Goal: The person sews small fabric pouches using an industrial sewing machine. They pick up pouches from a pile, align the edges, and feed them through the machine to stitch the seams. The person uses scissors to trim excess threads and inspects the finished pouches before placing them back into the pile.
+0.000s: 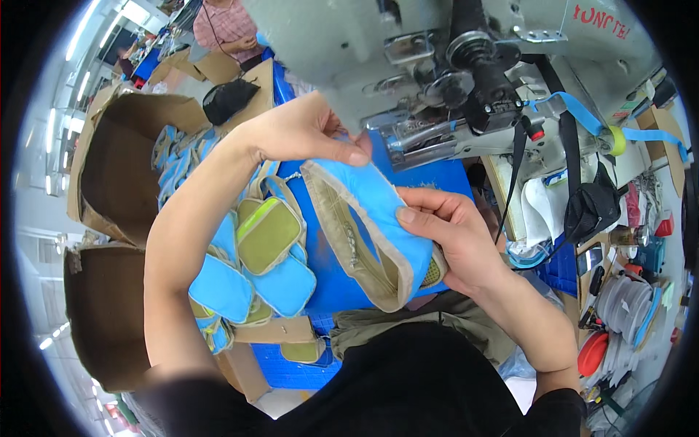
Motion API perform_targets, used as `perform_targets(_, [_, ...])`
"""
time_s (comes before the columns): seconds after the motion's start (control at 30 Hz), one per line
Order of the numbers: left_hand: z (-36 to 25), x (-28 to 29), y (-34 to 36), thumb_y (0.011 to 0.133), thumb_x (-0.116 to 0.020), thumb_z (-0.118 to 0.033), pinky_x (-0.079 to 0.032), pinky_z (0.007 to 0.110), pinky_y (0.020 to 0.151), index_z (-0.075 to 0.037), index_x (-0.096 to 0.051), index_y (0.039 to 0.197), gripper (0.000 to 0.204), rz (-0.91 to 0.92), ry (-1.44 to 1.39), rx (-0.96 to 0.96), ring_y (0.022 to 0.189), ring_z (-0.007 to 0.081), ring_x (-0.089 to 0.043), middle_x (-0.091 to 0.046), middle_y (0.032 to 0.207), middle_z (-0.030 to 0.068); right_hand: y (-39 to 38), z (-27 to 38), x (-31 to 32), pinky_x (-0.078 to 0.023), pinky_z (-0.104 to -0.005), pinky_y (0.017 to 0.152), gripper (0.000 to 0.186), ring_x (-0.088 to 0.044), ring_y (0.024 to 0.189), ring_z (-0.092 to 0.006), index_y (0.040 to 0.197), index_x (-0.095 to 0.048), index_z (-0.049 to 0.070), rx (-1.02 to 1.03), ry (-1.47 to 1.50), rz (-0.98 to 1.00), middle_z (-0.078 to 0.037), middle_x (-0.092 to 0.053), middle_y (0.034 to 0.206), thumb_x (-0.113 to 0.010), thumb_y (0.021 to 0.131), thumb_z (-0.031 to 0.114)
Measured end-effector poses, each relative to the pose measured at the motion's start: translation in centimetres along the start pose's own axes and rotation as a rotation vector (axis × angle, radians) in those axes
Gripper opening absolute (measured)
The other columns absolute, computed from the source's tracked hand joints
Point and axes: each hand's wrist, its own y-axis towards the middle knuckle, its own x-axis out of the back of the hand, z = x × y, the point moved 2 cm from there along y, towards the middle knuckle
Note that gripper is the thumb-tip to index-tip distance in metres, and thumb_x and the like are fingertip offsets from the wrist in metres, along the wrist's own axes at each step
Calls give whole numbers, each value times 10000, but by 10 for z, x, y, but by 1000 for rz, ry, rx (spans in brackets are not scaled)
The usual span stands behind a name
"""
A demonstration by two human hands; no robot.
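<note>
My left hand pinches the upper edge of a blue and khaki sewn fabric piece, thumb on top. At its right side, my right hand grips the same piece between thumb and fingers. The piece is shaped like a band with a long opening, its khaki edge facing my body. It is held up in front of the sewing machine's arm, apart from the needle area. A pile of similar blue and olive pieces lies to the left, partly behind my left forearm.
The grey sewing machine fills the upper right, with blue tape running through it. Open cardboard boxes stand at the left. Rolls of tape and tools crowd the right side. A person in a checked shirt is farther back.
</note>
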Motion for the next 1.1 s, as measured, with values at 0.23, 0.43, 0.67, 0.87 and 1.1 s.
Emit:
perform_targets(0.23, [14, 29, 29, 845, -837, -193, -520, 379, 952, -23, -676, 1293, 506, -105, 91, -88, 1121, 234, -653, -725, 1224, 138, 19, 6, -2, -568, -310, 892, 371, -710, 998, -162, 1307, -640, -77, 68, 122, -39, -150, -732, 1158, -671, 965, 65])
perform_targets(0.43, [33, 50, 52, 850, -828, -173, -522, 372, 939, -14, -675, 1261, 467, -121, -148, -178, 1093, 229, -657, -728, 1197, 133, 32, 0, 3, -576, -298, 866, 300, -716, 948, -151, 1234, -668, -58, 166, 167, -97, -124, -742, 1093, -680, 967, 79])
perform_targets(0.67, [32, 60, 63, 848, -826, -163, -526, 359, 916, -7, -679, 1212, 423, -128, 10, -159, 1054, 214, -661, -731, 1162, 123, 36, -5, 3, -561, -267, 811, 238, -699, 888, -121, 1142, -681, -42, 233, 180, -159, -100, -738, 1027, -724, 949, 89])
perform_targets(0.87, [28, 56, 64, 847, -825, -155, -528, 348, 897, 0, -683, 1171, 385, -213, 298, -184, 1021, 202, -664, -734, 1132, 114, 36, -3, -1, -559, -262, 792, 231, -695, 867, -116, 1123, -678, -50, 210, 183, -197, -99, -735, 1002, -733, 944, 84])
perform_targets(1.1, [19, -40, 6, 841, -831, -147, -519, 303, 809, -14, -657, 1052, 304, -1083, 285, -199, 908, 148, -649, -714, 1001, 75, 28, 10, 4, -569, -274, 796, 280, -709, 887, -129, 1173, -686, -45, 147, 130, -134, -96, -745, 1026, -743, 946, 107])
